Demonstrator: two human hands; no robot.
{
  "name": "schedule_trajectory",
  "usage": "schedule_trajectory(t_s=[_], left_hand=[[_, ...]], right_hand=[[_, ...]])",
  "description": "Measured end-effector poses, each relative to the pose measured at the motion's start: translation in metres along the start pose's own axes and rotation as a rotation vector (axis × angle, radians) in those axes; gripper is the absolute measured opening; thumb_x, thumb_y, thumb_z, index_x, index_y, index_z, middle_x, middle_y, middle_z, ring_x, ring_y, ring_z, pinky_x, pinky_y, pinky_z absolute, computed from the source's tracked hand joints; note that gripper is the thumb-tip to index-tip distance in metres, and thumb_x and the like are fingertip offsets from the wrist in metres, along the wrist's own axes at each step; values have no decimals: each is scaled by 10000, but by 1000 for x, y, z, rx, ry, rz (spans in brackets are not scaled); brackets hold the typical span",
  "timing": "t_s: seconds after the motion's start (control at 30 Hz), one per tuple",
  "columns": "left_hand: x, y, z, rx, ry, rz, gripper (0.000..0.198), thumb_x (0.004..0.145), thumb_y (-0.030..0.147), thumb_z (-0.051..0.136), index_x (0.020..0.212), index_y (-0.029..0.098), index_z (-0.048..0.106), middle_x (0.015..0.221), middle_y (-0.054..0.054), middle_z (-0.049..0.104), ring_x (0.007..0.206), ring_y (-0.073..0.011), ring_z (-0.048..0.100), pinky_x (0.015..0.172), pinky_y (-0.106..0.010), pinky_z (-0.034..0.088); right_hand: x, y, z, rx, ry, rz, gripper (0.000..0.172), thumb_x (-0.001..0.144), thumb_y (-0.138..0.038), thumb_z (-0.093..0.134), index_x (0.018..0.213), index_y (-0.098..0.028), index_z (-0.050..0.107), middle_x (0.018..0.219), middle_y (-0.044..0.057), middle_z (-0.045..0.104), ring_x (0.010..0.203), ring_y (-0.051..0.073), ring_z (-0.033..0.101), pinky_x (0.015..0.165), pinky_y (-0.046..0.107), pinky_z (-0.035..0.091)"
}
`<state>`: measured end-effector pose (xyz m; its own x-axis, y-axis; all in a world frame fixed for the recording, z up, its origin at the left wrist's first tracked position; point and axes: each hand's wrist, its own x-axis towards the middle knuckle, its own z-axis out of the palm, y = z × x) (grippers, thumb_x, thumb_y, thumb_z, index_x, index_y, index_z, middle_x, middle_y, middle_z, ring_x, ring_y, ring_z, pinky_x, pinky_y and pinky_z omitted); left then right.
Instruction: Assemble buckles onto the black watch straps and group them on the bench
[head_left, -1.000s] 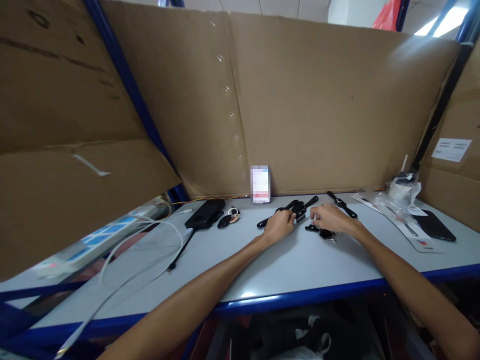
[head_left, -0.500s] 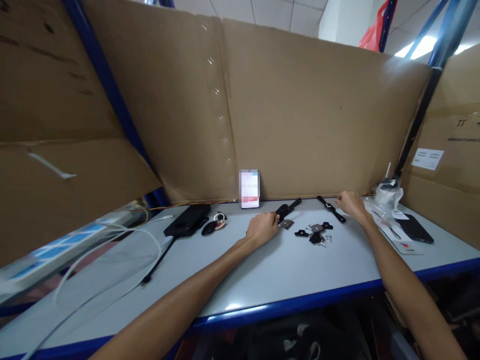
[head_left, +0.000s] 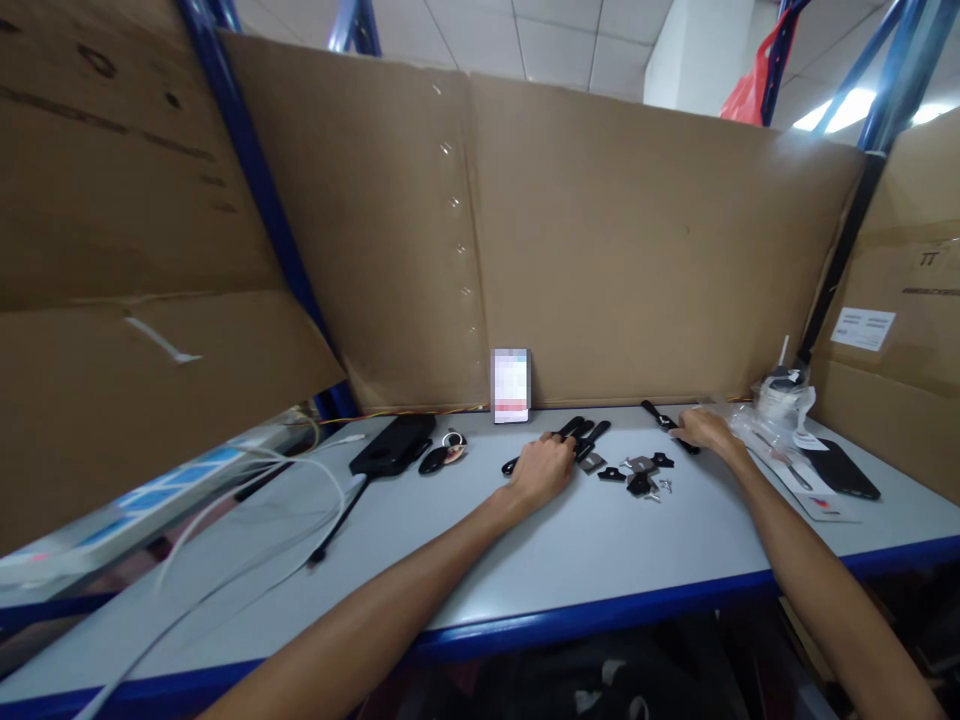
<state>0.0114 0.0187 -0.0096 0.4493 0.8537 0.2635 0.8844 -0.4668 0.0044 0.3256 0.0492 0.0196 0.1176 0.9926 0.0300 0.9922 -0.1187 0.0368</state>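
My left hand [head_left: 541,468] is closed over black two-handled spokeshaves [head_left: 596,437] lying close together at the middle of the table. Its palm and fingers cover part of them. To the right, my right hand [head_left: 705,428] has its fingers curled on the middle of another spokeshave body [head_left: 657,414], which lies slantwise on the tabletop. Between the hands sit loose parts: a grey metal blade [head_left: 592,463], more grey plates [head_left: 640,464], black cap pieces [head_left: 613,474] and small silver screws [head_left: 666,486].
A lit phone [head_left: 511,388] leans on the cardboard wall [head_left: 637,250]. At left are a black power bank [head_left: 394,445], keys [head_left: 442,455], white cables [head_left: 225,500] and a power strip [head_left: 165,485]. Plastic packaging [head_left: 780,455] and a dark phone [head_left: 844,468] lie at right.
My right hand has come down and left onto the spokeshave body, where it was beside it before. My left hand stays on the spokeshaves. The view has shifted slightly.
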Motion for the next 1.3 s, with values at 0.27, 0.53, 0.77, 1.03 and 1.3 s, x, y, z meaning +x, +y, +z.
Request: schedule_trajectory(t_s=[0.27, 0.53, 0.77, 1.03, 1.3], left_hand=[[-2, 8, 0, -82, 133, 216, 242, 947, 271, 472, 1051, 160, 661, 1105, -147, 629, 1055, -274, 567, 897, -385, 444], [-6, 11, -5, -231, 94, 441, 278, 937, 247, 477, 1071, 189, 714, 1003, -103, 705, 1005, -245, 619, 923, -366, 442], [-11, 14, -5, -315, 42, 508, 336, 961, 294, 467, 1217, 197, 662, 1164, -118, 699, 1209, -263, 575, 1054, -419, 386], [-7, 15, 3, -352, 141, 419, 538, 1001, 344, 394, 1514, 194, 335, 1506, -128, 457, 1454, -240, 322, 1177, -470, 270], [-5, 12, -4, -285, 308, 216, 445, 980, 394, 434, 1356, 172, 516, 1355, -156, 571, 1295, -295, 475, 1061, -461, 373]], right_hand=[[14, 7, 8, 74, -58, 39, 262, 781, -286, 623, 920, -96, 739, 964, 180, 727, 840, 272, 697, 614, 288, 459], [27, 27, 12, 216, -111, 79, 146, 752, -239, 606, 814, -132, 683, 872, 140, 717, 636, 203, 647, 479, 249, 427], [23, 21, 12, 206, -157, 52, 314, 800, -228, 526, 501, -155, 584, 680, 133, 682, 572, 210, 634, 548, 295, 455], [18, 5, -4, 416, 42, -8, 292, 913, -245, 451, 673, -148, 586, 581, 36, 556, 520, 138, 547, 525, 235, 416], [-23, -25, -27, 836, -251, -640, 393, 831, -531, 584, 711, -157, 575, 537, -42, 469, 479, 97, 443, 485, 225, 391]])
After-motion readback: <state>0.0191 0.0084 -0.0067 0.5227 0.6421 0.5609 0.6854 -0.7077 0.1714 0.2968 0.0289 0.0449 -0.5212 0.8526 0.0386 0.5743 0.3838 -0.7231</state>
